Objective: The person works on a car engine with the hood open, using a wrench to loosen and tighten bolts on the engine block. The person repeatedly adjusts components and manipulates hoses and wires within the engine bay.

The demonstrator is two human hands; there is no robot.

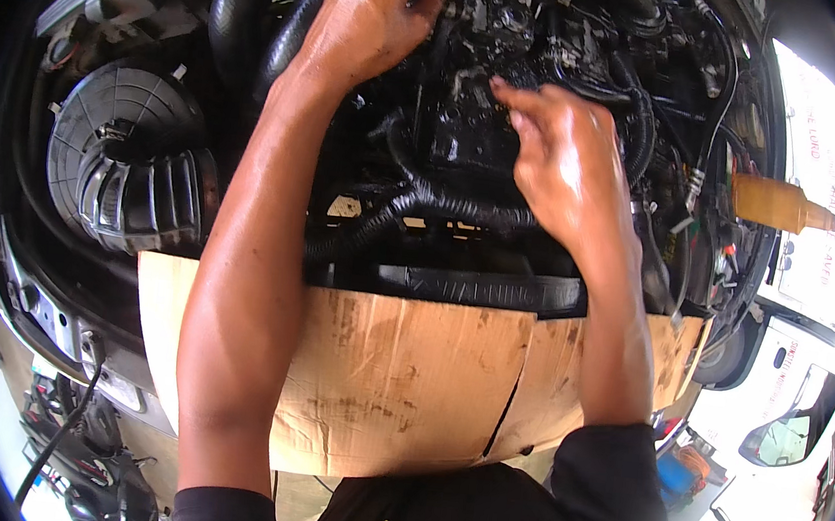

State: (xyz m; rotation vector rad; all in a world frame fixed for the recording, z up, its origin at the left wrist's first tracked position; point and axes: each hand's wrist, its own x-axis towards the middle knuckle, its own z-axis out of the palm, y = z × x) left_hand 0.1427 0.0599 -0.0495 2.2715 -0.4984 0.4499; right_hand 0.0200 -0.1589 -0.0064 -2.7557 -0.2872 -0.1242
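My left hand (381, 11) reaches into the top of the engine (487, 6), its fingers curled among dark metal parts; what they grip is hidden. My right hand (563, 159) is lower and to the right, over a black, oily part of the engine (466, 125), with index finger stretched out and the others partly bent, holding nothing visible. A black corrugated hose (453, 206) runs below it. Both forearms reach over a stained cardboard sheet (377, 367) along the front of the engine bay.
A round black air housing (100, 114) with a ribbed duct sits at left. A yellowish bottle-shaped container (775, 203) lies sideways at right. Beyond are a white vehicle (794, 367) and a blue object (678, 477); a dark motorcycle (91, 470) stands at lower left.
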